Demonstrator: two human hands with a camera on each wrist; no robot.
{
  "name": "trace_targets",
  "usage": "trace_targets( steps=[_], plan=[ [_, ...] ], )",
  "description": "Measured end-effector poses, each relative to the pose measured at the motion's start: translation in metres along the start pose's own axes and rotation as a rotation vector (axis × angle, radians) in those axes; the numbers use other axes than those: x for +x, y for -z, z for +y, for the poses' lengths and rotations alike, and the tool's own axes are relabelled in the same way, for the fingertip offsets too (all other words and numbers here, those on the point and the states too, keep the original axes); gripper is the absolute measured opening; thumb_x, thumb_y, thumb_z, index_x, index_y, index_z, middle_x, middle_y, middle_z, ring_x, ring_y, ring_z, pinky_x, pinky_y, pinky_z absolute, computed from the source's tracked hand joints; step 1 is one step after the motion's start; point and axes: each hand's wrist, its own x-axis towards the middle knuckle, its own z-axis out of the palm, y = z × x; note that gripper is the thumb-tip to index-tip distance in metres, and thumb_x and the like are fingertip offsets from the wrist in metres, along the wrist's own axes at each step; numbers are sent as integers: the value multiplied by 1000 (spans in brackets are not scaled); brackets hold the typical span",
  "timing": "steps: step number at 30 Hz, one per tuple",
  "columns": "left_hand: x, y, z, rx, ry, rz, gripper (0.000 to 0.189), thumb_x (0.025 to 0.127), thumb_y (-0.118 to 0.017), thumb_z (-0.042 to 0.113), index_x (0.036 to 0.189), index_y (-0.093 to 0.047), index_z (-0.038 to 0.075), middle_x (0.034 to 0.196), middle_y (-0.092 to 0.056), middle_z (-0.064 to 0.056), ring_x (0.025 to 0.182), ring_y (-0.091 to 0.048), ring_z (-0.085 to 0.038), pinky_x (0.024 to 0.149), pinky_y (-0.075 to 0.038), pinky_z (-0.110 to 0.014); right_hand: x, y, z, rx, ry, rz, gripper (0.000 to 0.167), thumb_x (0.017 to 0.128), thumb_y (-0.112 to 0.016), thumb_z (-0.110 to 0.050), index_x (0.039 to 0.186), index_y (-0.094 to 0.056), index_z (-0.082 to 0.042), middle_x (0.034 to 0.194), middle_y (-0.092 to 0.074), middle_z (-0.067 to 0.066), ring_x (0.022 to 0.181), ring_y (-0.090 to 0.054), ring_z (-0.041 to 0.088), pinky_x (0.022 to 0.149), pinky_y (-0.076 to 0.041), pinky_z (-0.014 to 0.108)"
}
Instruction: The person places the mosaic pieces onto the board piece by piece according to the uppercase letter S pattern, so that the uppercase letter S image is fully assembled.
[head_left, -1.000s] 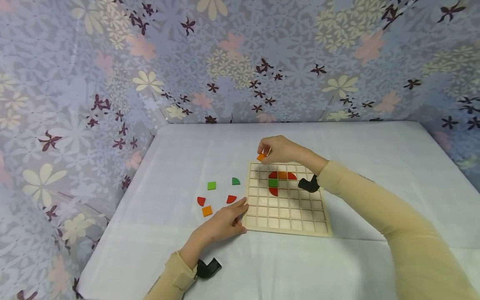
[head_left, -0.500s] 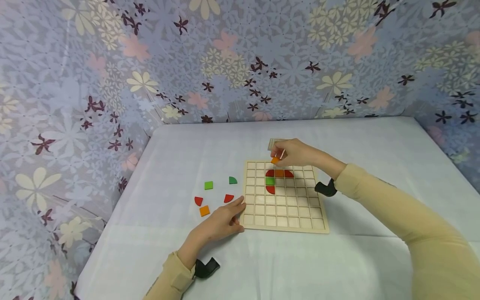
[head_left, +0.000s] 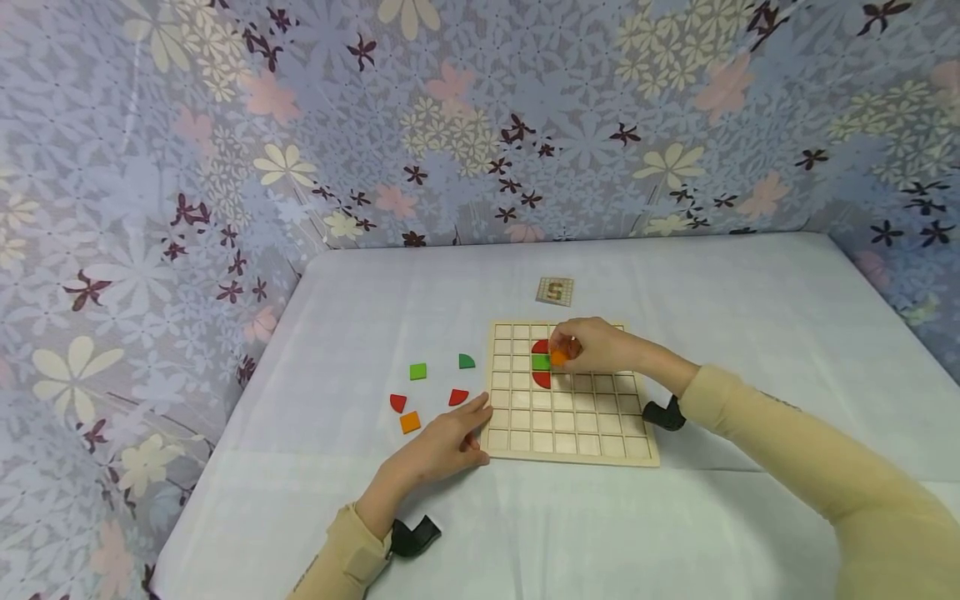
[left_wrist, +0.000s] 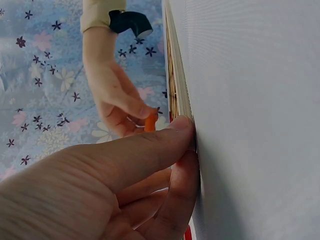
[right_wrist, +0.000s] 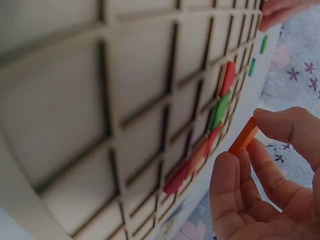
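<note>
My right hand (head_left: 596, 346) pinches an orange square tile (right_wrist: 244, 136) between thumb and fingers, just above the wooden grid board (head_left: 562, 425). Beside it on the board are a green square tile (head_left: 541, 362), a red quarter-circle tile (head_left: 540, 346) above it and another red quarter-circle (head_left: 542, 380) below. An orange tile (right_wrist: 199, 154) and a further red tile (right_wrist: 176, 179) lie on the board too, hidden behind my right hand in the head view. My left hand (head_left: 442, 442) touches the board's left edge with its fingertips and thumb.
Left of the board lie a light green square (head_left: 417, 371), a dark green quarter-circle (head_left: 467, 361), two red quarter-circles (head_left: 398, 403) and an orange square (head_left: 410, 422). Behind the board is a small pattern card (head_left: 555, 292) with an S-like figure. A floral cloth (head_left: 450, 125) hangs behind the table.
My right hand has carried the orange square right and then toward me, from the board's far edge to beside the green tile. The pattern card is uncovered. My left hand stays at the edge.
</note>
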Motion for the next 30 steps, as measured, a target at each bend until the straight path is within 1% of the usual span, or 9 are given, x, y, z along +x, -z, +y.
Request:
trace_targets(
  steps=[3, 9, 14, 21, 30],
  plan=[
    [0, 0, 1, -7, 1, -1, 64, 85, -71, 15, 140, -42, -1, 152, -26, -10, 65, -49, -2, 68, -43, -19, -3, -6, 2, -21, 15, -7, 26, 80, -71, -4, 104, -63, 2, 90, -60, 4, 79, -53, 17, 71, -47, 30],
    [0, 1, 2, -6, -2, 3, 64, 85, -71, 15, 140, -42, -2, 152, -26, -11, 65, -49, -2, 66, -43, -19, -6, -15, 3, -50, 3, -29, 24, 79, -73, -5, 100, -64, 0, 86, -58, 2, 77, -52, 15, 69, -47, 29],
    [0, 1, 1, -15, -12, 2, 64, 84, -71, 14, 139, -42, -2, 152, -27, -12, 64, -49, -2, 66, -43, -19, -7, -21, 6, -77, 0, -26, 24, 79, -72, -5, 101, -63, 0, 87, -57, 1, 78, -52, 15, 70, -47, 29],
    [0, 0, 1, -17, -6, 0, 65, 84, -72, 14, 139, -43, -2, 152, -27, -11, 64, -50, -2, 65, -44, -19, -8, -23, 5, -103, 7, -18, 25, 79, -73, -6, 101, -63, -1, 88, -57, 1, 78, -51, 15, 70, -46, 29],
    [1, 0, 1, -13, 1, 1, 65, 84, -72, 15, 140, -42, -1, 152, -26, -10, 63, -49, -2, 63, -43, -19, -9, -22, 4, -109, 50, -8, 22, 77, -71, -1, 98, -63, -1, 90, -57, 3, 79, -52, 17, 71, -46, 29]
  ],
)
